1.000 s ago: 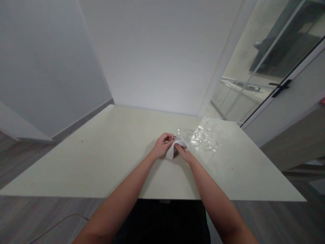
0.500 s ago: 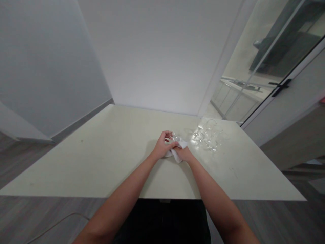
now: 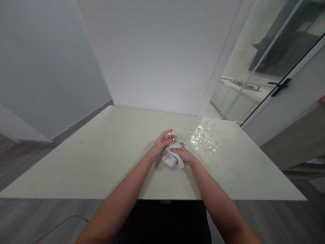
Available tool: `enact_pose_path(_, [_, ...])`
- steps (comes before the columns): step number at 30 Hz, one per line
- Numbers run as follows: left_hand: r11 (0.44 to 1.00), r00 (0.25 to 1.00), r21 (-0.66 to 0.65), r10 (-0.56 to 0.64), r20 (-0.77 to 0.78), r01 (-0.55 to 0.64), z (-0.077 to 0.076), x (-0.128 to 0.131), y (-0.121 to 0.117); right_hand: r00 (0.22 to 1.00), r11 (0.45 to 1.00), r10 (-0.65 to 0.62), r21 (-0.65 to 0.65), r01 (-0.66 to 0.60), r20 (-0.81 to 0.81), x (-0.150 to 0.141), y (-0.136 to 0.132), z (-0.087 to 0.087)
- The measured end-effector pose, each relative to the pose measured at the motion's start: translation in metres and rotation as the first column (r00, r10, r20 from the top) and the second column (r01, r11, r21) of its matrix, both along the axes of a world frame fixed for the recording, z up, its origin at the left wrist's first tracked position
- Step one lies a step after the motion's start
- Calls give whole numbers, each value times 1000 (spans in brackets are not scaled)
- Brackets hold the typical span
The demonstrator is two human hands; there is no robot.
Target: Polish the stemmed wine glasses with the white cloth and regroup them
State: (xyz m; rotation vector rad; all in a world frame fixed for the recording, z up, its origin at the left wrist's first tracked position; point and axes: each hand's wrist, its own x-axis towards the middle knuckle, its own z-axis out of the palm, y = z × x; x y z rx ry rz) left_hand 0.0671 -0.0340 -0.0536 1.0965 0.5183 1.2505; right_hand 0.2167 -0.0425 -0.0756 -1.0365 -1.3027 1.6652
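My left hand [image 3: 160, 145] is closed around the bowl of a clear glass [image 3: 170, 135], fingers curled over its far side. The lower part of the glass is hidden by the hand and the cloth, so its full shape cannot be told. A crumpled white cloth [image 3: 173, 158] is gripped in my right hand [image 3: 185, 154], with the thumb lying on top. The cloth sits just below the glass, close against it, with its loose ends hanging toward the table.
Several clear glasses [image 3: 207, 137] stand close together on the pale table [image 3: 106, 152], right of my hands. A white wall [image 3: 162, 61] rises behind the table. A glass-paned door with a black handle [image 3: 280, 86] is at the right.
The right hand with the cloth has drawn back from the glass toward me, showing more of the bowl. My left fingers have closed further around the glass.
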Motion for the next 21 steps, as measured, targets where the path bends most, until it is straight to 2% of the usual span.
enact_pose_path(4, [980, 979, -60, 182, -95, -188, -6, 4, 6, 979, 990, -71, 134, 46, 190, -5, 7, -7])
enact_pose_path(6, [966, 961, -76, 236, -147, -249, -8, 5, 9, 970, 983, -86, 175, 46, 227, -6, 9, -7])
enact_pose_path(9, [973, 972, -93, 196, -132, -209, -9, 3, 10, 983, 995, -74, 84, 60, 166, -4, 7, -2])
enact_pose_path(12, [993, 999, -110, 46, -28, -49, -7, 1, 6, 999, 996, -38, -82, 37, -13, -1, 0, 5])
enact_pose_path(15, [995, 998, -84, -52, 40, 55, -5, 2, 3, 991, 989, -32, -147, 13, -129, 1, -5, 9])
enact_pose_path(18, [997, 1000, -78, 23, -7, -23, -6, 4, 5, 988, 993, -64, -112, 48, -138, -2, -2, 7])
enact_pose_path(21, [984, 982, -56, 164, -95, -169, -10, 6, 10, 997, 996, -68, -52, 66, -42, -7, 4, -1])
